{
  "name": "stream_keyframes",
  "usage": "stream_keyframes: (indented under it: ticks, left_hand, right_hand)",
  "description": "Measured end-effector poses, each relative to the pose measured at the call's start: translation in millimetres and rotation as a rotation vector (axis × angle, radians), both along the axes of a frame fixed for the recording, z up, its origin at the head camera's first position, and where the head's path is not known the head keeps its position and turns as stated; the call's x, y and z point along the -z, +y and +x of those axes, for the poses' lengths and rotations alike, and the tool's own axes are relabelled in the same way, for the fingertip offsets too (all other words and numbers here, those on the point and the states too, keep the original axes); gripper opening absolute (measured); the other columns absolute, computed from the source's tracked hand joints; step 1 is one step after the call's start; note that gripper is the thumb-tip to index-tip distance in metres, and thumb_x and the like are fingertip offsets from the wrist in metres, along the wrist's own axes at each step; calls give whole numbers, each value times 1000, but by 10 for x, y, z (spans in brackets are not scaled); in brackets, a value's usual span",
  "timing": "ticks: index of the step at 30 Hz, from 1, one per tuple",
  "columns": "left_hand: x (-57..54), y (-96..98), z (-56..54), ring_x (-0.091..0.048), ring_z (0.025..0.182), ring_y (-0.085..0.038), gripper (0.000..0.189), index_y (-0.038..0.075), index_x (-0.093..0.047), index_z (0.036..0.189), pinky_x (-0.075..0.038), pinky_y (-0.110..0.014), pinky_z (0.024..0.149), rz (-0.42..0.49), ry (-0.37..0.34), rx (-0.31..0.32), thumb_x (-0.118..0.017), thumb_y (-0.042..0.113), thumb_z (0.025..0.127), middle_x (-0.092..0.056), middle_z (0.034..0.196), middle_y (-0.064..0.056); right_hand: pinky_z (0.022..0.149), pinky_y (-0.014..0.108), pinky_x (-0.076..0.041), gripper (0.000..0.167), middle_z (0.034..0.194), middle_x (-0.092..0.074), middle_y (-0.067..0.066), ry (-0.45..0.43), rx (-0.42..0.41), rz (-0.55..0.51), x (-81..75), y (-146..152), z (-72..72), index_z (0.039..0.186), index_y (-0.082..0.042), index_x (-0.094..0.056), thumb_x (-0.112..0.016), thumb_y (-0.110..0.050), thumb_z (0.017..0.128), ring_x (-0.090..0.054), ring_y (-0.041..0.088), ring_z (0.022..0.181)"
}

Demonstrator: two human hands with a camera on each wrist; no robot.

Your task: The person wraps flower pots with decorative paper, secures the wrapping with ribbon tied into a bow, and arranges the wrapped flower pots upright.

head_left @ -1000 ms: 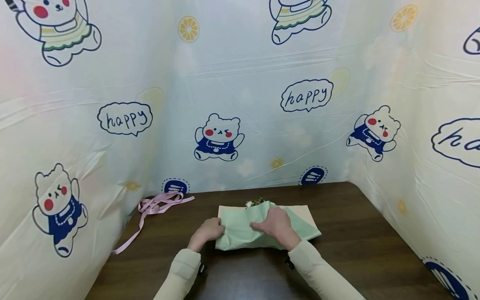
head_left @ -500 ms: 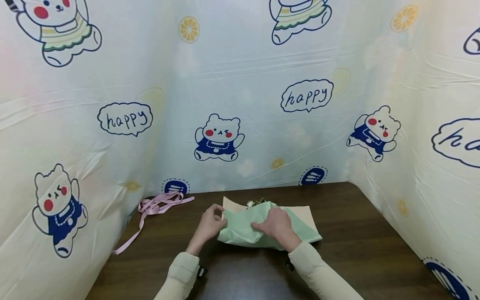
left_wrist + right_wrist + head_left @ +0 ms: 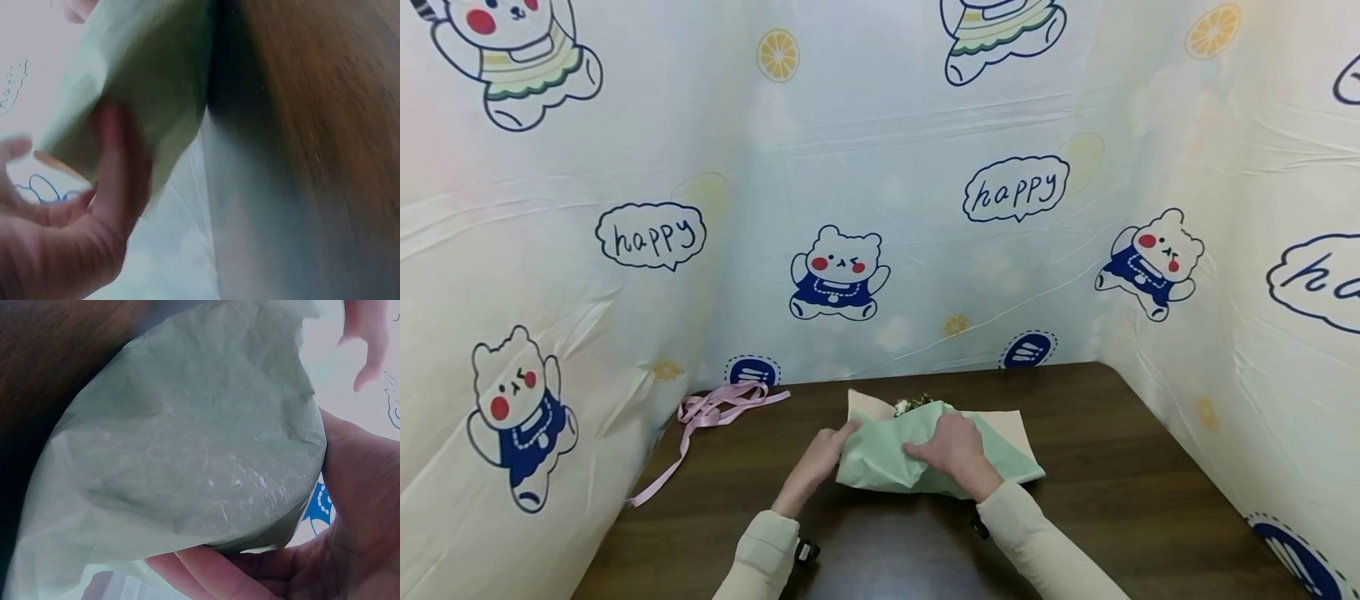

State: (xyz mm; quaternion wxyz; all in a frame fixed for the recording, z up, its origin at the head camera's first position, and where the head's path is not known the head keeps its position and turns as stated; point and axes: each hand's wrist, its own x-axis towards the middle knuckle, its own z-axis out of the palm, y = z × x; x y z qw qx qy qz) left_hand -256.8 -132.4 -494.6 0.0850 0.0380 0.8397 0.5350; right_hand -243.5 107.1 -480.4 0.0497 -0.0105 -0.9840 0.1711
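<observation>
A small bouquet, with white flowers and greenery [image 3: 912,405] peeking out at the top, lies in pale green wrapping paper [image 3: 880,454]. My right hand [image 3: 955,450] grips the wrapped bouquet around its middle, thumb toward the left. In the right wrist view, the fingers [image 3: 212,572] curl along the paper's edge. My left hand [image 3: 820,458] is at the bundle's left side. Its thumb and fingers are spread apart in the left wrist view, where the blurred thumb [image 3: 115,144] overlaps the green sheet. Beige paper [image 3: 1000,425] shows behind the green at both sides.
A loosely heaped pink ribbon [image 3: 722,408] lies at the back left of the dark wooden table [image 3: 1120,500], one tail trailing toward the left edge. Patterned sheeting [image 3: 887,167] encloses the back and both sides.
The left hand has gone from the paper's lower left edge up along that side. The beige corner there now stands higher, and the green edge is drawn inward. The right hand keeps its grip.
</observation>
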Motion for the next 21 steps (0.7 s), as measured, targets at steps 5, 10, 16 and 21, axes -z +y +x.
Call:
stream_keyframes:
  ticks: [5, 10, 16, 21]
  left_hand:
    - [45, -83, 51, -45, 51, -9, 46, 10, -61, 70, -42, -27, 51, -49, -73, 138, -72, 48, 91, -49, 58, 4]
    - [80, -136, 56, -52, 55, -9, 28, -3, -69, 82, -45, -25, 52, -6, -24, 223, -80, 21, 88, -59, 64, 1]
    - [85, -156, 51, -49, 52, -8, 22, -5, -70, 78, -42, -24, 49, -25, 0, 187, -86, 10, 81, -56, 59, 3]
    - [79, -162, 71, -59, 52, -9, 20, -8, -70, 78, -56, -34, 51, 15, -17, 207, -79, 8, 88, -60, 61, 0]
  right_hand:
    - [45, 30, -42, 63, 56, -50, 2, -15, -3, 10, -15, 6, -1, 59, -13, -51, -76, -69, 75, -49, 16, 50]
    - [48, 32, -44, 63, 58, -51, 2, -15, -7, 16, -17, 3, -15, 60, -13, -52, -75, -70, 74, -50, 16, 52]
    - [49, 33, -46, 62, 60, -53, 4, -13, -15, -3, -37, -9, -10, 64, -11, -54, -77, -68, 73, -52, 18, 54]
    - [50, 33, -46, 62, 61, -52, 4, -19, -12, 3, -34, -13, -8, 64, -11, -54, -77, -67, 73, -52, 18, 54]
